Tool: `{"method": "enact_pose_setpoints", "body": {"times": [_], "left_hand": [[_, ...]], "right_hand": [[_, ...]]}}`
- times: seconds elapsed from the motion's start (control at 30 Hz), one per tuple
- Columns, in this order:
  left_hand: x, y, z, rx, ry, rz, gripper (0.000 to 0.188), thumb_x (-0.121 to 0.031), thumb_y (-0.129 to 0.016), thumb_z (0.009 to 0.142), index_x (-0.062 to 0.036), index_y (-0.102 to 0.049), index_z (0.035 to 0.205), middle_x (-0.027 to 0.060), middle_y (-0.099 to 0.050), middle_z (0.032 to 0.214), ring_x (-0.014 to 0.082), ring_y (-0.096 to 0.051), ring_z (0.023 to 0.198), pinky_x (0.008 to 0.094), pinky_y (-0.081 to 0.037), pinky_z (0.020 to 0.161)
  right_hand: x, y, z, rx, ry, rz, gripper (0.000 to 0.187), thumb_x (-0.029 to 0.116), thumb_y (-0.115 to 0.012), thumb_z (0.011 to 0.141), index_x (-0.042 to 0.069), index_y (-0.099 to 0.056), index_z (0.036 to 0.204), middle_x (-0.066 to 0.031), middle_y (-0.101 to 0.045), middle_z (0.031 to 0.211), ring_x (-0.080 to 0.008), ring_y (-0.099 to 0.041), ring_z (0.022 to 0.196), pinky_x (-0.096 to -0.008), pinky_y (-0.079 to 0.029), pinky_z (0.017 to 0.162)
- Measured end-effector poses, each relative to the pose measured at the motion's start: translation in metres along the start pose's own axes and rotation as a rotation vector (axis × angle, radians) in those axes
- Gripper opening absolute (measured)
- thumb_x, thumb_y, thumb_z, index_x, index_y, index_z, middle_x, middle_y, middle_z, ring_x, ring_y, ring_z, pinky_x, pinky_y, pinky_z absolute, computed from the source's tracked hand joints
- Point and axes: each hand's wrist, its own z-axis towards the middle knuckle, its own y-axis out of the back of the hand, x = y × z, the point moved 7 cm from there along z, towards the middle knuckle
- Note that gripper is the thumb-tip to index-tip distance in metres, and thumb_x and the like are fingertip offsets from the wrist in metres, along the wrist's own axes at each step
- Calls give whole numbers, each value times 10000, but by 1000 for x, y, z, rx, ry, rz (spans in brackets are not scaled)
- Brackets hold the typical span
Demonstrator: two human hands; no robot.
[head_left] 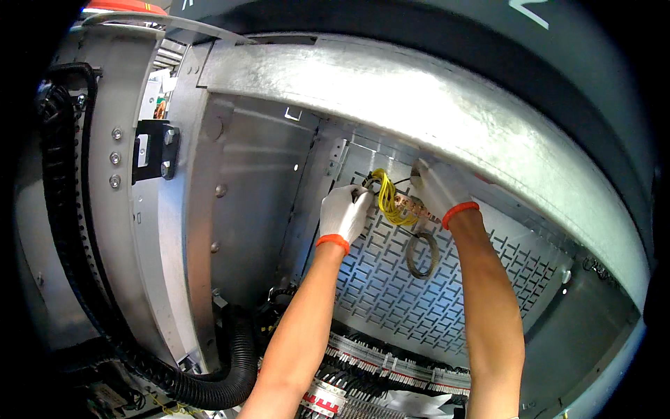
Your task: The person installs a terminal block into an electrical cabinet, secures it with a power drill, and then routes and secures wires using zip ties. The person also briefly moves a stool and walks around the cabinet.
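My left hand point(345, 211), in a white glove with an orange cuff, pinches the dark left end of a wire bundle. Bright yellow wires point(388, 198) hang in loops from that bundle, just right of the fingers. A thin black strand point(402, 181) runs from it toward my right hand point(441, 187). That hand wears a matching glove and reaches up to the top of the slotted panel; its fingers are blurred, so their grip is unclear. A copper bar point(413, 206) with bolts lies behind the yellow loops. Below hangs a coiled grey cable point(422, 256).
The slotted metal back panel point(447, 300) fills the cabinet's rear. A thick metal beam point(391, 91) crosses above my arms. At left run a black corrugated hose point(241, 363) and a bolted upright post point(185, 244). Terminal rows point(398, 366) and red-switched breakers point(323, 400) sit below.
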Motion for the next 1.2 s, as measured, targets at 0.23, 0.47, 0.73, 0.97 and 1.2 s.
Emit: {"method": "enact_pose_setpoints", "body": {"times": [0.23,0.47,0.73,0.97,1.2], "left_hand": [[69,-33,24,128,301,-408,285,-229,-572,1001,-31,-659,816,13,-582,674,105,-470,523,292,-348,482],[42,-21,8,231,586,-862,284,-218,-570,1051,-118,-558,786,-40,-486,631,75,-312,439,255,-240,408],[49,-22,8,281,717,-1071,206,-157,-530,1056,-93,-589,869,-45,-495,615,65,-276,423,241,-201,371],[50,-21,10,263,645,-1002,152,-118,-525,1047,-28,-638,1001,-27,-513,650,62,-296,425,245,-211,377],[35,-18,2,148,475,-842,163,-142,-600,1020,-3,-651,953,20,-547,664,81,-342,435,262,-240,410]], "right_hand": [[21,-23,1,254,-8,51,266,243,-534,1005,142,-633,1230,-100,-671,1123,-286,-694,921,-427,-572,774],[19,-20,0,90,143,-14,233,266,-501,1034,150,-638,1183,-112,-638,1120,-273,-681,1024,-412,-591,783],[25,-23,11,83,109,21,281,230,-530,992,120,-620,1235,-127,-642,1169,-281,-709,984,-419,-602,747],[12,-27,-1,18,184,-151,244,194,-566,957,85,-608,1171,-109,-660,1100,-282,-726,879,-424,-593,704],[16,-19,1,101,176,-61,180,205,-571,959,128,-601,1118,-98,-651,1102,-301,-713,875,-419,-590,715]]}}
